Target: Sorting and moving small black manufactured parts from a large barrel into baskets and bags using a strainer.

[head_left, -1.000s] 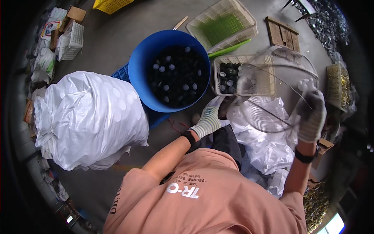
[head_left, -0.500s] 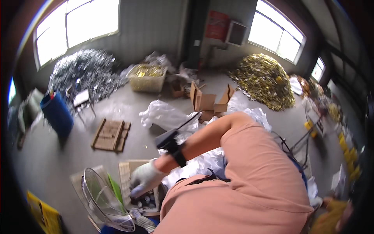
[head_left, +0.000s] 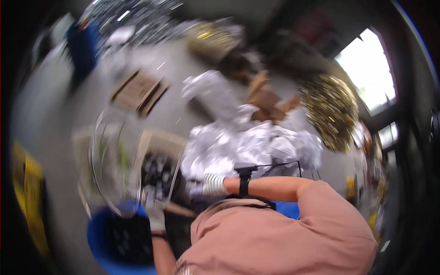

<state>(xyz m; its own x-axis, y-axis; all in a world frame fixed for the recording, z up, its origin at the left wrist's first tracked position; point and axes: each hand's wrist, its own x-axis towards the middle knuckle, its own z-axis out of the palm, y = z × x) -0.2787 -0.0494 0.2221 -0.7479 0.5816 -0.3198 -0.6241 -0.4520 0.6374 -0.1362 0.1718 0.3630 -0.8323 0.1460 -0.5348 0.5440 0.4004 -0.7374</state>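
Observation:
My left hand, in a pale work glove, is at the near edge of a tan box that holds many small dark, shiny pieces. Its fingers are smeared by motion, so any grip is unclear. Beneath that forearm stands a blue bucket with dark contents. My right hand, in a white glove with a striped cuff, is right of the box, in front of my body and beside crumpled white sacks. Its fingertips are blurred too. A black device is strapped to my right wrist.
A fan with a round wire guard stands left of the box. Flattened cardboard lies on the floor beyond, with an opened carton farther right. Heaps of silver scrap and gold scrap rise at the back.
The view has swung and tilted down, showing the blue bucket's inside. My right hand has left the box toward the right. My left hand has come up to the box's near edge.

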